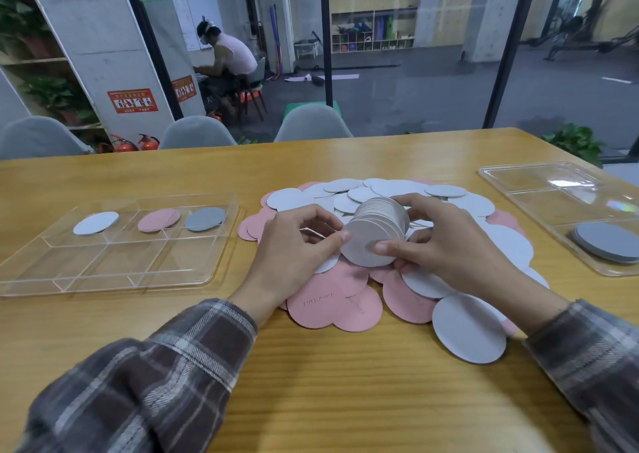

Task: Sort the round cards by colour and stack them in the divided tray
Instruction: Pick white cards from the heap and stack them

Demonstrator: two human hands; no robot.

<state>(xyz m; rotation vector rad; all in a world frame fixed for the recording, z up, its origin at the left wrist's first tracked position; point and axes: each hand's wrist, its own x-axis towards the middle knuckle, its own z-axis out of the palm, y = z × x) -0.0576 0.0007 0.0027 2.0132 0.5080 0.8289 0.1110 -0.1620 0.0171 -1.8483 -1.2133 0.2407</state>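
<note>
A heap of round cards (349, 297), pink and pale grey-white, covers the middle of the wooden table. Above it my right hand (446, 245) grips a thick stack of pale round cards (375, 231) held on edge, thumb on the front face. My left hand (294, 245) pinches the stack's left rim with thumb and fingers. The clear divided tray (103, 269) lies at the left; its back row holds a white card (96, 222), a pink card (159, 220) and a grey card (205, 218), one per compartment. The front compartments hold nothing.
A second clear tray (539, 183) sits at the right table edge with a pile of grey cards (608, 241) in its near corner. Grey chairs (313, 124) stand behind the table. A person sits beyond the glass wall.
</note>
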